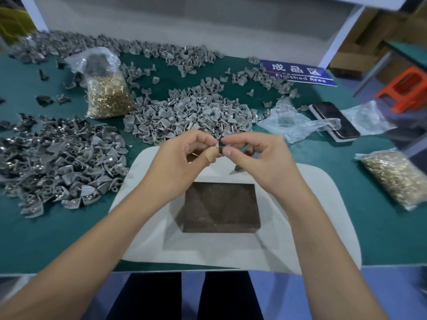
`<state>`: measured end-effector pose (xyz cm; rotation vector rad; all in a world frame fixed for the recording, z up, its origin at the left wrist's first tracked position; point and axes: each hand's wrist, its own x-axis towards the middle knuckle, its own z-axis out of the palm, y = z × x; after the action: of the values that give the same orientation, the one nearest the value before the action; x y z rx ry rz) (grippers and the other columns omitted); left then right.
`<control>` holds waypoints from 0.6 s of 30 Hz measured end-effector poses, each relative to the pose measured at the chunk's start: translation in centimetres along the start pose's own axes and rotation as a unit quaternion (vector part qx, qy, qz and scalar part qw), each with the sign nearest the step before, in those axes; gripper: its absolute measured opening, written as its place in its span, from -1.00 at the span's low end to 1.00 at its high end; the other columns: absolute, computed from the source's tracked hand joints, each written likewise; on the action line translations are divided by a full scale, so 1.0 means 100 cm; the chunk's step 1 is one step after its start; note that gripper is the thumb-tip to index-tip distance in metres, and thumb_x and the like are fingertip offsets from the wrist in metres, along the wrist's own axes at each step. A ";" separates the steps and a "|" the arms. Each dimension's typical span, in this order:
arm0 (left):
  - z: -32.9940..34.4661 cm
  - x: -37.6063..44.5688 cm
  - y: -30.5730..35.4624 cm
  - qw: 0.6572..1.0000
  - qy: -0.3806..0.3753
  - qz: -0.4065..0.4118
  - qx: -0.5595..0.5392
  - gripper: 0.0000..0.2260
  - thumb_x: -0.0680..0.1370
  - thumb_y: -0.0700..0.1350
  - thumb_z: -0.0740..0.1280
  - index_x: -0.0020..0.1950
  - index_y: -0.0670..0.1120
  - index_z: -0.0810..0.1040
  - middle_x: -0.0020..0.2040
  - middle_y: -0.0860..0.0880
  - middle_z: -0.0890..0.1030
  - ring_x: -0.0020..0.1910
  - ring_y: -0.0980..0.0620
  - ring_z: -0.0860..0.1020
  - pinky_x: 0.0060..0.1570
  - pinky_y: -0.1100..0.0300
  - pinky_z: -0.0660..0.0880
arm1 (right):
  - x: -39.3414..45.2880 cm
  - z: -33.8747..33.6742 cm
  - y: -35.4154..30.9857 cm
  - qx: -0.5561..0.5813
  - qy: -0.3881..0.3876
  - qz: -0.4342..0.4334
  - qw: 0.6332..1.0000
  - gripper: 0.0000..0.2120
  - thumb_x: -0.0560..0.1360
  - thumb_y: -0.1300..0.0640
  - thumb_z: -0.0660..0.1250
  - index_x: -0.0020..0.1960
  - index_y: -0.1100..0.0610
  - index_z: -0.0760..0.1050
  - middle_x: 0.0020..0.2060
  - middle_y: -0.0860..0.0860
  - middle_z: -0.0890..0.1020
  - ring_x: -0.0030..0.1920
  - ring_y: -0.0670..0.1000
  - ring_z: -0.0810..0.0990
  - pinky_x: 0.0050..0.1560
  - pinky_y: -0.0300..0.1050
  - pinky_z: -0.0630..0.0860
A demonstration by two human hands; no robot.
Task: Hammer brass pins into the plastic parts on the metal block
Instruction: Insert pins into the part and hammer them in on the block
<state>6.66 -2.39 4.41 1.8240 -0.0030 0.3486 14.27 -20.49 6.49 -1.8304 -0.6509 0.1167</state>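
A dark metal block (220, 207) lies on a white pad (312, 227) at the table's near edge; its top is bare. Above and beyond the block, my left hand (184, 153) and my right hand (261, 155) meet, and both pinch one small dark plastic part (220, 144) between fingertips. A plaster wraps my left thumb. A thin brass pin (196, 154) shows under my left fingers. Another grey part (239, 168) lies on the pad below my right hand. No hammer is in view.
Heaps of grey plastic parts lie at the left (62, 162) and centre (189, 114). Bags of brass pins stand at the back left (107, 95) and right (397, 179). A phone (335, 121), loose plastic bags and a blue "Finished Area" sign (298, 73) sit at the right.
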 end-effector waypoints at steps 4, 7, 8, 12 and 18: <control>0.007 -0.038 0.008 0.999 0.018 0.003 0.034 -0.96 0.58 -0.08 0.44 -0.01 0.05 0.61 -0.09 0.08 0.70 -0.03 0.08 0.65 0.01 0.22 0.54 | -0.036 -0.016 0.011 -0.084 0.069 0.014 0.994 -0.91 0.59 0.10 0.42 -0.03 -0.02 0.71 -0.20 -0.08 0.73 -0.24 -0.02 0.64 -0.17 -0.21 0.55; 0.016 -0.067 0.009 0.993 0.039 0.028 0.106 -0.96 0.55 -0.02 0.39 -0.01 0.08 0.60 -0.04 0.14 0.64 0.07 0.10 0.57 0.10 0.30 0.43 | -0.059 -0.027 0.029 -0.289 0.120 0.090 0.945 -0.85 0.58 -0.07 0.39 0.07 -0.05 0.66 -0.10 -0.08 0.66 -0.08 -0.01 0.59 -0.09 -0.06 0.49; 0.020 -0.075 0.008 0.990 0.046 0.040 0.128 -0.95 0.56 -0.04 0.38 0.00 0.05 0.59 -0.01 0.14 0.61 0.10 0.10 0.54 0.14 0.28 0.40 | -0.065 -0.026 0.033 -0.348 0.116 0.121 0.923 -0.78 0.57 -0.11 0.39 0.15 -0.04 0.63 -0.03 0.00 0.62 0.03 0.09 0.57 -0.01 0.01 0.50; 0.037 -0.092 0.007 0.974 0.053 0.074 0.207 -0.96 0.62 -0.12 0.31 0.06 -0.02 0.52 0.16 0.08 0.56 0.29 0.03 0.46 0.35 0.03 0.32 | -0.078 -0.020 0.041 -0.438 0.096 0.152 0.881 -0.59 0.56 -0.09 0.38 0.33 0.09 0.53 0.14 0.17 0.52 0.20 0.29 0.47 0.10 0.13 0.44; 0.050 -0.082 0.003 0.942 0.058 0.089 0.318 -0.92 0.60 -0.24 0.32 0.06 -0.09 0.49 0.13 0.05 0.63 0.17 -0.04 0.56 0.45 -0.08 0.26 | -0.066 -0.019 0.043 -0.463 0.090 0.157 0.867 -0.75 0.66 -0.02 0.24 0.25 0.07 0.53 0.14 0.11 0.52 0.16 0.23 0.50 -0.06 0.06 0.39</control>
<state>-0.03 -8.61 1.54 2.4476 0.0302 0.6405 11.08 -26.24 1.71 -2.8319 -0.2600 -0.1936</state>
